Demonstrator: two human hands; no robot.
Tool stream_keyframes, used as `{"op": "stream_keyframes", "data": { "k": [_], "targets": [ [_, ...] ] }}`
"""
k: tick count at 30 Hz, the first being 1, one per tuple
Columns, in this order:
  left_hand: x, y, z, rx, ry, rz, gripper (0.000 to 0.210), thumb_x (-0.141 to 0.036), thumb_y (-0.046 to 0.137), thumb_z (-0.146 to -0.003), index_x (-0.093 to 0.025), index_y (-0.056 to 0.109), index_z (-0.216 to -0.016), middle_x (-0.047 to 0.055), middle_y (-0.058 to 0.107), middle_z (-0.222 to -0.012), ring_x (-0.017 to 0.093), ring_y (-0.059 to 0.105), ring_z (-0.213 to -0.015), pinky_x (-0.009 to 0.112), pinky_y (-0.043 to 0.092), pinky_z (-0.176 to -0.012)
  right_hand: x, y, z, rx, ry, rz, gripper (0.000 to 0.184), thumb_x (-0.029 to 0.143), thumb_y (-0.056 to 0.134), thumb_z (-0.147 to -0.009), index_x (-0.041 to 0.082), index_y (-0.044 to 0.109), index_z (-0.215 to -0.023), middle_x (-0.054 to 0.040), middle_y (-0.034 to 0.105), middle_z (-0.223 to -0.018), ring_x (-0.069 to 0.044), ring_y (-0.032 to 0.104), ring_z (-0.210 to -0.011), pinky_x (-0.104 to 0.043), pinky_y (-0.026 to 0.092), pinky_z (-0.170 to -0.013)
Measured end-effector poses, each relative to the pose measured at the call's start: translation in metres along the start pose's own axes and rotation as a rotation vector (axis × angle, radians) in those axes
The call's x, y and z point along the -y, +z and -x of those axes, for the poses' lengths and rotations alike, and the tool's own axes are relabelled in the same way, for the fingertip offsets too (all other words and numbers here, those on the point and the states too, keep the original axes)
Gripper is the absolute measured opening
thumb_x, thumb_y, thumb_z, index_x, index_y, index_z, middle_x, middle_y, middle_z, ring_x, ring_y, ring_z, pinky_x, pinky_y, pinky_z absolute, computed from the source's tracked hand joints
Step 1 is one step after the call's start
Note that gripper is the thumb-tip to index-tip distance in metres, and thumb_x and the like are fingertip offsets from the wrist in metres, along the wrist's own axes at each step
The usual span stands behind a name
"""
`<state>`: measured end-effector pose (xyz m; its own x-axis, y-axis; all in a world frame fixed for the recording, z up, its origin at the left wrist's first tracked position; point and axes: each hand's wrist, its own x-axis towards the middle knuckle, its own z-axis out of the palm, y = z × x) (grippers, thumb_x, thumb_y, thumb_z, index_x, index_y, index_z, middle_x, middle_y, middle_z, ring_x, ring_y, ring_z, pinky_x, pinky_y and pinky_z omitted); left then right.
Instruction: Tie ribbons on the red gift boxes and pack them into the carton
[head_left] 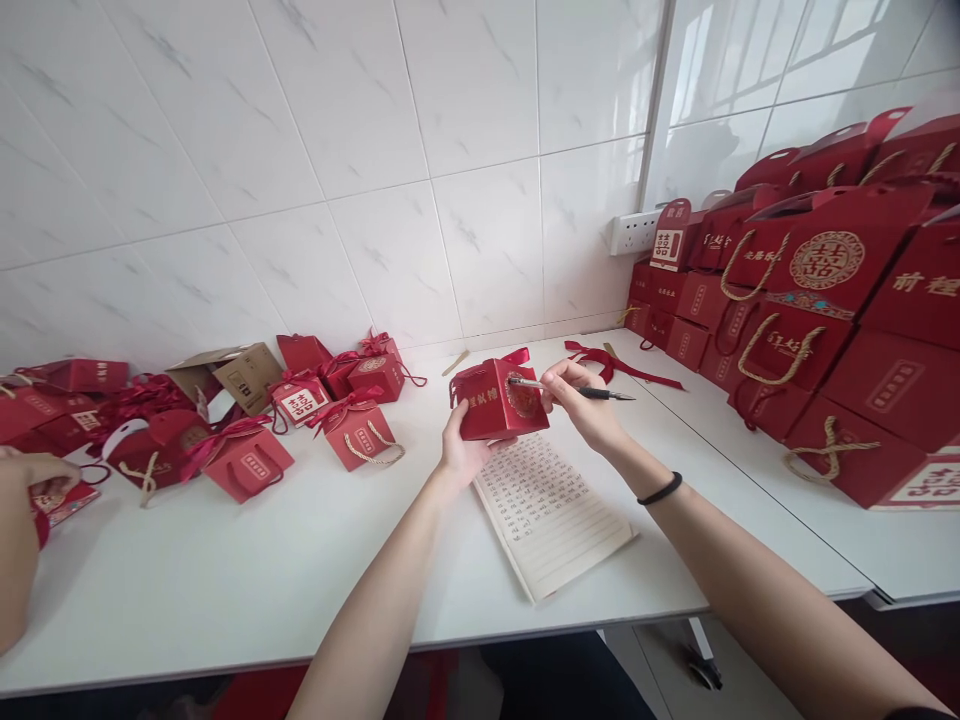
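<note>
My left hand grips a small red gift box by its lower left side, holding it up over a notebook. Gold characters mark one face of the box, and a round gold emblem sits on the other. Between the fingers of my right hand is a pen, its silver end touching or nearly touching the emblem face. Handwritten lines fill the notebook's upper part. Beyond my right hand a dark red ribbon lies loose on the white table.
Large stacks of red gift boxes with rope handles line the right side. Several small red boxes and an open cardboard box stand at the left. Another person's hand is at the left edge. A power strip is by the wall.
</note>
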<state>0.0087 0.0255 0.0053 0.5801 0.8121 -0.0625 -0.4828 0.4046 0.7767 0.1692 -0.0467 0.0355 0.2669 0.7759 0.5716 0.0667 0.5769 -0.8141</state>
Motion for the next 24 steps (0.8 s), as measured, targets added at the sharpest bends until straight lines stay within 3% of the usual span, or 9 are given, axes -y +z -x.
{"op": "stream_keyframes", "data": {
  "k": [5,8,21,24],
  "targets": [
    [-0.0023,-0.0023,-0.0019,-0.071,0.05,0.045,0.042,-0.049,0.045,-0.082,-0.015,0.062,-0.1,0.012,0.066,-0.101,0.029,0.061,-0.093,0.049,0.05,-0.082,0.0012,0.0026,0.0017,0.051,0.017,0.016,0.049,0.057,0.059,-0.08,0.018,0.049,-0.052,0.0009,0.047,-0.048,-0.011,0.046,-0.048,-0.025,0.037,-0.05],
    [-0.0031,-0.0014,-0.0009,-0.093,0.067,0.028,0.04,-0.048,0.045,-0.082,-0.016,0.061,-0.1,0.012,0.065,-0.101,0.029,0.061,-0.093,0.049,0.05,-0.082,0.0012,0.004,0.0019,0.065,0.035,0.009,0.049,0.059,0.06,-0.078,0.018,0.051,-0.054,0.0011,0.048,-0.049,-0.011,0.046,-0.048,-0.025,0.038,-0.05],
    [-0.0014,-0.0034,-0.0016,-0.038,0.061,0.025,0.043,-0.049,0.047,-0.081,-0.017,0.06,-0.107,0.013,0.064,-0.107,0.03,0.06,-0.097,0.049,0.049,-0.082,-0.0075,0.0029,-0.0022,-0.07,0.067,-0.051,0.046,0.059,0.064,-0.076,0.019,0.048,-0.062,0.0029,0.05,-0.051,-0.01,0.046,-0.048,-0.025,0.039,-0.053],
    [-0.0027,-0.0032,-0.0014,-0.052,0.065,0.037,0.044,-0.05,0.045,-0.082,-0.016,0.061,-0.105,0.013,0.065,-0.106,0.03,0.06,-0.097,0.047,0.049,-0.082,-0.006,0.0039,-0.0006,-0.008,0.068,-0.021,0.046,0.06,0.061,-0.078,0.019,0.049,-0.06,0.0026,0.049,-0.05,-0.011,0.046,-0.048,-0.026,0.039,-0.053]
  ]
}}
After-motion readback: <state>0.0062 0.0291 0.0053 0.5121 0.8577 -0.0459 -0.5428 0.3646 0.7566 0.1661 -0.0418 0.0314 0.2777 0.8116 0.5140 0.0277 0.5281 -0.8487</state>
